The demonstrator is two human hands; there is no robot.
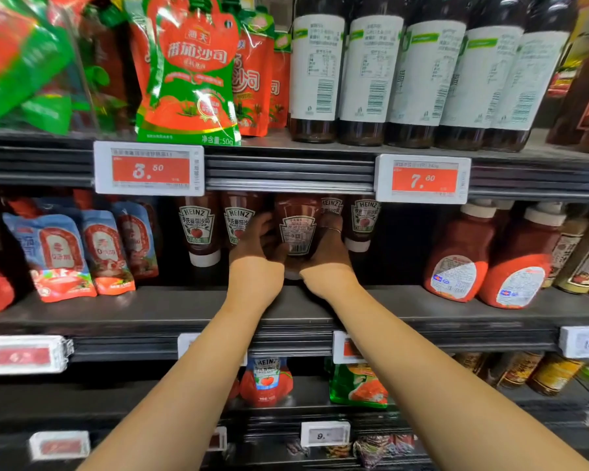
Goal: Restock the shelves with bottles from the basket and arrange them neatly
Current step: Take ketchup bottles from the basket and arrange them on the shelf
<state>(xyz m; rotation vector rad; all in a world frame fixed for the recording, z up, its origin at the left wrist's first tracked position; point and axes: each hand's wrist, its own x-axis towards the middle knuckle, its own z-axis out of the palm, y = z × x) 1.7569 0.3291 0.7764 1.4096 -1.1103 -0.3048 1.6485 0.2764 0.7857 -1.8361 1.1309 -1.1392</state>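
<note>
Both hands reached into the middle shelf (170, 300) and held one ketchup bottle (298, 226) between them. The left hand (257, 248) was curled against the bottle's left flank; the right hand (327, 251), wearing a thin ring, was curled round its right flank. Fingers of both hands were wrapped on the bottle, not spread.

The bottle stood cap down, its long axis upright or close to it. Its back label and barcode faced outward, whereas the neighbouring bottles (198, 227) in the row showed their front labels. It sat in the row just forward of them, with one bottle close on each side. Whether its cap rested on the shelf could not be determined, as the wrists hid the base.

Assessment: the step in hand was placement and facing. The bottle lay directly between the two palms, neither hand plainly nearer, so a turn about its upright axis looked to be the move needed to bring the front label forward. Clearance to the adjoining bottles appeared tight; a careless turn could nudge them out of line.

Pouches (58, 253) stood to the left on the same shelf, squat red bottles (459, 256) to the right. The basket was not in view.
</note>
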